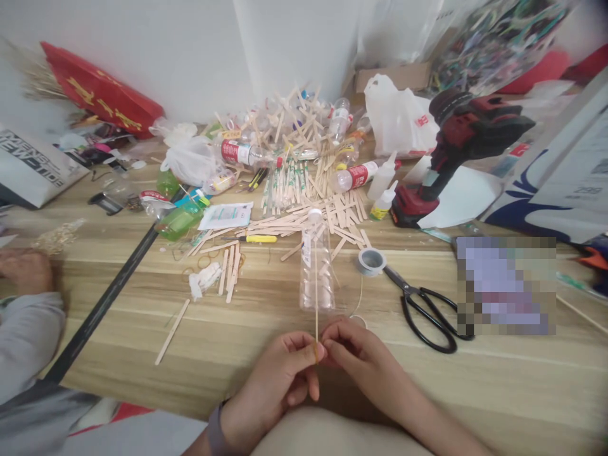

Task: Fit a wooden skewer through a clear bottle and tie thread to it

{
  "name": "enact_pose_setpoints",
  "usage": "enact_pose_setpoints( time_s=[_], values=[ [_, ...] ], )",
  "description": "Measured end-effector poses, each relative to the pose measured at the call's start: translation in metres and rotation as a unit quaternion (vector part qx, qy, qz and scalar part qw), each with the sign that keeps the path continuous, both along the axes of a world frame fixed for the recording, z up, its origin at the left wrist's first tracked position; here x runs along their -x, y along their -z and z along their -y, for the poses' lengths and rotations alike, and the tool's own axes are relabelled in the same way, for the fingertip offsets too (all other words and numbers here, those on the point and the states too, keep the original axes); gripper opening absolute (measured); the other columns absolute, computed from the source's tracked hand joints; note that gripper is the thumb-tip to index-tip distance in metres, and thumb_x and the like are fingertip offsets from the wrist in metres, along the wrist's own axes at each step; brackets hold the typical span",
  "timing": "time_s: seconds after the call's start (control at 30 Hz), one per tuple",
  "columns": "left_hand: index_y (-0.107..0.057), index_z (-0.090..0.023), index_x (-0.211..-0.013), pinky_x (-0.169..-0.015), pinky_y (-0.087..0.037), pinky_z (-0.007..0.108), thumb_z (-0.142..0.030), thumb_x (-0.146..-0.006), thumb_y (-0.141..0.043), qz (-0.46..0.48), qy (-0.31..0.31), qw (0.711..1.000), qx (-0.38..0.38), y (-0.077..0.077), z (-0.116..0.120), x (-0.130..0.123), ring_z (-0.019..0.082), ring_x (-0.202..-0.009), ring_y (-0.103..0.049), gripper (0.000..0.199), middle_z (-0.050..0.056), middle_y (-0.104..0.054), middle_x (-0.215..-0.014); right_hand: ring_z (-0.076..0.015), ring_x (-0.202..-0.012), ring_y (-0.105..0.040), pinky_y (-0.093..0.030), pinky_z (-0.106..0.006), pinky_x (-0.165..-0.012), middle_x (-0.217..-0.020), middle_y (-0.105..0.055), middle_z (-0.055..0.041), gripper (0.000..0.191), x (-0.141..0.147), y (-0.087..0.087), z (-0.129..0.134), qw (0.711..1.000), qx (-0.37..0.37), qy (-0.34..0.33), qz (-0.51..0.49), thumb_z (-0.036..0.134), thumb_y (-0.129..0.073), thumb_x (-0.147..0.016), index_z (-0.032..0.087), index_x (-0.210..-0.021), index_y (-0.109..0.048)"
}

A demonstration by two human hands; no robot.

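The near edge of the counter [522,373] passes just beneath the hands, and its wood shows to the right as far as the scissors [430,313] and to the left as far as a lone flat stick [171,332]; beyond that, a black strip [107,301] slants across, and another person's grey sleeve [31,342] rests at the left edge. The thin stick [316,316] is between the two hands and points away from them, its near end pinched by the thumb and fingers of the left hand [292,367], where a yellowish band [316,352] crosses it. The right hand [354,351] is closed in beside it, fingertips at the left thumb; whether it grips anything I cannot tell. Straight beyond the hands, in line with the thin stick, is a clear bottle [308,278] with a white cap. Right of this are a tape roll [372,261], the scissors and, farther right, a blurred-out patch [506,285]. Left are crumpled tissue [205,278] and a yellow cutter [259,239]. Farther off, a heap of flat sticks [304,120] and bottles blocks the middle, with a green bottle [183,218] to its left, and a drill [465,136] and white bag [396,120] to its right.
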State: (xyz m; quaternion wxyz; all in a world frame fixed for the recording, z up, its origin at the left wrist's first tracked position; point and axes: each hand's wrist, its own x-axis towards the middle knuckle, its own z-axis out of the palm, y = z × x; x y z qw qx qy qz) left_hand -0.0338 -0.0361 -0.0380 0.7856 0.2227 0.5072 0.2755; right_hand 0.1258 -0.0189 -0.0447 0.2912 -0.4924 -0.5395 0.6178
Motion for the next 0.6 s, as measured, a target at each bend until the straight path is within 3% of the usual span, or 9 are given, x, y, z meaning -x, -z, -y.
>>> enact_pose_setpoints(
  time_s=[0.07, 0.1, 0.2, 0.27, 0.37, 0.47, 0.53, 0.6],
  values=[
    [-0.057, -0.015, -0.067, -0.032, -0.007, 0.021, -0.052, -0.066, -0.074, 0.010, -0.012, 1.000, -0.018, -0.002, 0.001, -0.002, 0.001, -0.026, -0.026, 0.040, -0.003, -0.057, -0.043, -0.0142, -0.065, -0.048, -0.038, -0.026, -0.062, -0.064, -0.055, 0.0003, 0.021, 0.001, -0.001, 0.003, 0.989, 0.095, 0.031, -0.106, 0.033, -0.059, -0.075, 0.020, -0.059, -0.053],
    [-0.057, -0.014, -0.066, -0.032, -0.008, 0.021, -0.052, -0.066, -0.074, 0.014, -0.022, 0.999, -0.026, -0.003, 0.001, -0.003, 0.000, -0.026, -0.027, 0.041, -0.003, -0.058, -0.046, -0.0121, -0.060, -0.044, -0.036, -0.024, -0.057, -0.061, -0.053, 0.0012, 0.021, 0.001, 0.000, 0.004, 0.971, 0.160, 0.045, -0.172, 0.033, -0.060, -0.074, 0.020, -0.060, -0.052],
    [-0.054, -0.015, -0.066, -0.032, -0.011, 0.020, -0.049, -0.064, -0.077, 0.022, -0.054, 0.998, -0.031, -0.005, 0.002, -0.006, 0.000, -0.028, -0.029, 0.041, -0.003, -0.061, -0.054, -0.0041, -0.045, -0.027, -0.024, -0.017, -0.042, -0.060, -0.054, 0.0023, 0.022, 0.001, 0.003, 0.005, 0.882, 0.328, 0.066, -0.331, 0.034, -0.065, -0.073, 0.017, -0.064, -0.054],
    [-0.052, -0.016, -0.067, -0.033, -0.012, 0.019, -0.048, -0.064, -0.077, 0.022, -0.064, 0.997, -0.026, -0.006, 0.003, -0.007, 0.000, -0.029, -0.028, 0.040, -0.005, -0.057, -0.050, -0.0003, -0.039, -0.017, -0.016, -0.014, -0.035, -0.059, -0.054, 0.0042, 0.022, -0.002, 0.006, 0.003, 0.831, 0.395, 0.059, -0.386, 0.029, -0.068, -0.073, 0.014, -0.065, -0.055],
    [-0.048, -0.018, -0.066, -0.034, -0.012, 0.018, -0.048, -0.062, -0.077, 0.016, -0.078, 0.997, -0.009, -0.004, 0.004, -0.007, 0.001, -0.031, -0.027, 0.042, -0.009, -0.046, -0.040, 0.0021, -0.035, -0.012, -0.010, -0.011, -0.030, -0.053, -0.047, 0.0089, 0.018, -0.008, 0.009, -0.004, 0.785, 0.453, 0.036, -0.421, 0.022, -0.071, -0.071, 0.014, -0.066, -0.056],
    [-0.047, -0.019, -0.068, -0.033, -0.011, 0.017, -0.047, -0.061, -0.077, 0.021, -0.089, 0.996, 0.010, -0.003, 0.005, -0.006, 0.001, -0.032, -0.029, 0.042, -0.009, -0.047, -0.043, 0.0032, -0.031, -0.012, -0.009, -0.010, -0.027, -0.052, -0.051, 0.0091, 0.010, -0.014, 0.006, -0.012, 0.785, 0.454, 0.021, -0.420, 0.017, -0.070, -0.069, 0.013, -0.070, -0.061],
    [-0.048, -0.018, -0.068, -0.032, -0.013, 0.018, -0.047, -0.062, -0.076, 0.037, -0.088, 0.995, 0.014, -0.003, 0.005, -0.007, 0.001, -0.033, -0.033, 0.041, -0.006, -0.054, -0.053, 0.0034, -0.029, -0.013, -0.009, -0.011, -0.026, -0.052, -0.055, 0.0083, 0.007, -0.016, 0.002, -0.016, 0.818, 0.425, 0.015, -0.389, 0.014, -0.067, -0.067, 0.014, -0.073, -0.064],
    [-0.047, -0.018, -0.068, -0.032, -0.015, 0.017, -0.049, -0.065, -0.073, 0.059, -0.089, 0.994, 0.010, -0.002, 0.007, -0.007, 0.001, -0.034, -0.037, 0.041, -0.005, -0.058, -0.062, 0.0024, -0.027, -0.017, -0.009, -0.011, -0.026, -0.048, -0.056, 0.0079, 0.005, -0.017, -0.003, -0.020, 0.870, 0.373, -0.009, -0.321, 0.015, -0.063, -0.068, 0.015, -0.072, -0.066]
  ],
)
